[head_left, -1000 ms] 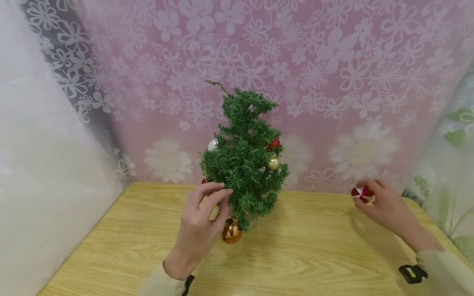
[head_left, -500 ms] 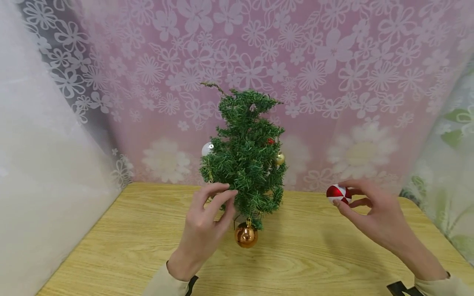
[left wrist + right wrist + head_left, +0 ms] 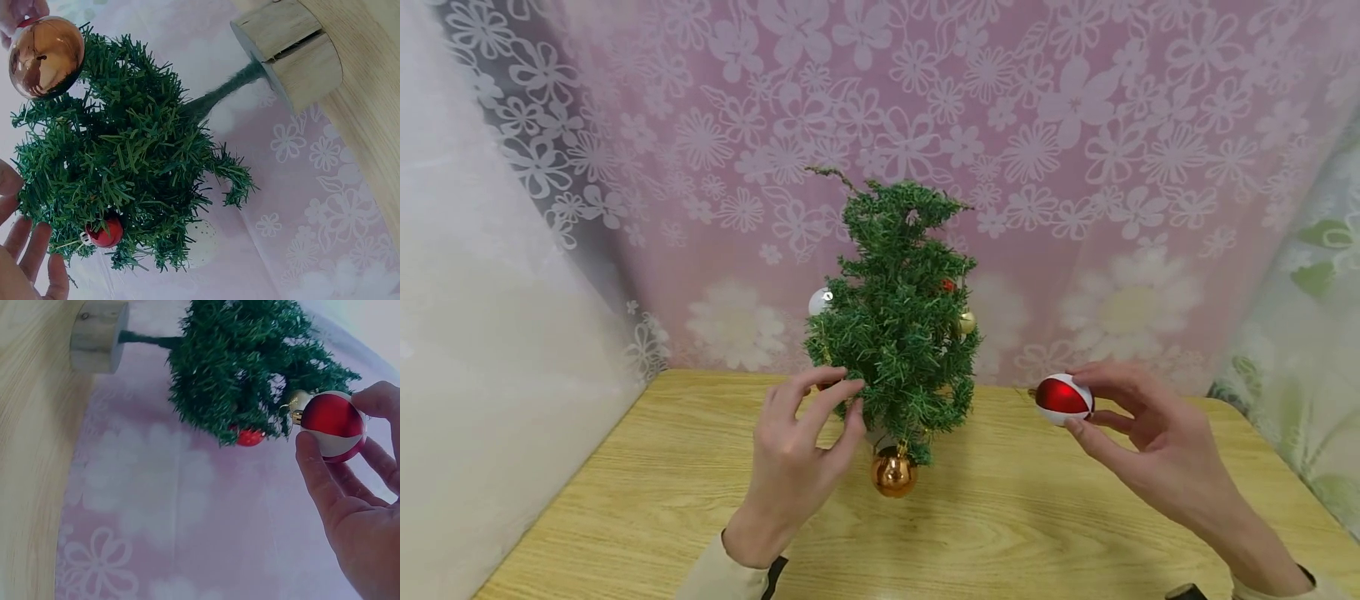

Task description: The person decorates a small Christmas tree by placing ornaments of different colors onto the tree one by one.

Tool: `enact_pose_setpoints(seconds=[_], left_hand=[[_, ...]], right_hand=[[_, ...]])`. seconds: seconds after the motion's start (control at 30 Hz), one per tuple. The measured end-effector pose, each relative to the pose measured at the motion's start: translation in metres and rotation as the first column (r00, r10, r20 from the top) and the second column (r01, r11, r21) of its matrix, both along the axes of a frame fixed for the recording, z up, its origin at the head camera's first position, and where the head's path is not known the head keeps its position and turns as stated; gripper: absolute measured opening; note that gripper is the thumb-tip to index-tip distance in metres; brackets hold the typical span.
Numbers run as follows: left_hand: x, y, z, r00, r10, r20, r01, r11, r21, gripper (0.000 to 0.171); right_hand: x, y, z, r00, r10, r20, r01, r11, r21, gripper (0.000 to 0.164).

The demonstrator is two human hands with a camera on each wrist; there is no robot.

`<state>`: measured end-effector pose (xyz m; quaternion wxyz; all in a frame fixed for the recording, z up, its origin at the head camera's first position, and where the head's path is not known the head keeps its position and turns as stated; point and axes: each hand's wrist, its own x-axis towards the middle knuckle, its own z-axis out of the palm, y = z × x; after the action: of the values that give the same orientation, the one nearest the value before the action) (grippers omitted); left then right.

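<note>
My right hand (image 3: 1157,446) holds a red-and-white Christmas ball (image 3: 1065,398) between thumb and fingers, to the right of the tree and apart from it. Its gold cap and thread loop (image 3: 290,415) point toward the tree in the right wrist view. A small green artificial Christmas tree (image 3: 902,317) stands mid-table. By its lower left branches is my left hand (image 3: 797,442), fingers bent loosely, thumb apart, nothing held. In the left wrist view its fingers (image 3: 34,250) lie beside a small red ball (image 3: 105,232) on the tree. A copper ball (image 3: 894,473) hangs low at the front.
A white ball (image 3: 820,302) hangs at the tree's left, a gold ball (image 3: 967,322) at its right. The tree has a round wooden base (image 3: 306,62) on the wooden table (image 3: 1000,517). Behind the table hangs a pink flowered curtain (image 3: 1037,167).
My right hand has brought the red-and-white ball leftward from the table's right side, turning it so the cap faces the tree. The tree has turned slightly; my left hand has shifted slightly left since half a second ago.
</note>
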<state>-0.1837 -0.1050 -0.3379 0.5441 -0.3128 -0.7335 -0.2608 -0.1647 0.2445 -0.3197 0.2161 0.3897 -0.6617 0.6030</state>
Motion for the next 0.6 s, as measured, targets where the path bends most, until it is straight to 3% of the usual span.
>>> enact_pose_setpoints(seconds=[0.3, 0.6], left_hand=[[-0.001, -0.001, -0.002, 1.0, 0.011, 0.015, -0.011, 1.0, -0.016, 0.021], [-0.002, -0.002, -0.004, 1.0, 0.027, 0.006, -0.027, 0.999, -0.034, 0.021]], right_hand=[[0.007, -0.008, 0.003, 0.998, 0.069, -0.012, -0.069, 0.997, -0.017, 0.057], [0.01, -0.014, 0.005, 0.994, 0.105, 0.028, -0.103, 0.993, -0.049, 0.056]])
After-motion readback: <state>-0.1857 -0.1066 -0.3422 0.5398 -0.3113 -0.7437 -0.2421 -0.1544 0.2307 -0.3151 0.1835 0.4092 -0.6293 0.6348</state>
